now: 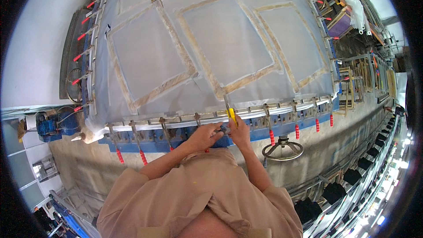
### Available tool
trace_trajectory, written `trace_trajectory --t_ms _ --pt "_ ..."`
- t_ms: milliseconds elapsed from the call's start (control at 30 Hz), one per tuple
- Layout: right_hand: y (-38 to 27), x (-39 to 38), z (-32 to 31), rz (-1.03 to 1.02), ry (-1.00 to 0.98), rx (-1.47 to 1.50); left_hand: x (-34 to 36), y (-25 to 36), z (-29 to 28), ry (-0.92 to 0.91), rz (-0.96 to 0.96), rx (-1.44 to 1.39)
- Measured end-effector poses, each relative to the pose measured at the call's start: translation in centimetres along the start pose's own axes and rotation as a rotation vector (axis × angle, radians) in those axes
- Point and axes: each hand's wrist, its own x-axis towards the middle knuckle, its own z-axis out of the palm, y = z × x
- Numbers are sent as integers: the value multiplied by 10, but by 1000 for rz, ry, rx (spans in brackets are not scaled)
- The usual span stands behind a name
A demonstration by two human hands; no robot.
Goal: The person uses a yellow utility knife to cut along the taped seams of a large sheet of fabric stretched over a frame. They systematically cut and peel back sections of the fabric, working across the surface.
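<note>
Head view: a person in a tan shirt works with both bare hands at the near edge of a large blue-sided table.

Right hand, at the table's near edge, has its fingers curled closed around a yellow-handled tool, whose thin end points across the table; whether the tip touches is unclear. Left hand, just beside it, has bent fingers at a small dark piece; I cannot tell whether they grip it. Red-handled clamps line the table's near edge, and a metal handwheel sits below that edge, to the right. Across the tabletop stretches a pale sheet with several rectangular wooden frames. A blue motor stands left of the table.
</note>
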Motion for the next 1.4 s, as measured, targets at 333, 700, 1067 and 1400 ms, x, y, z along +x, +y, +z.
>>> trace_trajectory --t_ms 333,700,1067,1400 --pt "-40 34 -21 -237 -139 -483 -40 -62 -48 195 -230 189" --pt "-40 60 -5 -245 -180 -606 -58 -80 -43 272 -322 92" --pt "-53 66 -3 -247 -228 -773 -59 -80 -44 273 -341 59" --pt "-55 85 -8 -191 -412 -959 -58 -76 -45 241 -324 102"
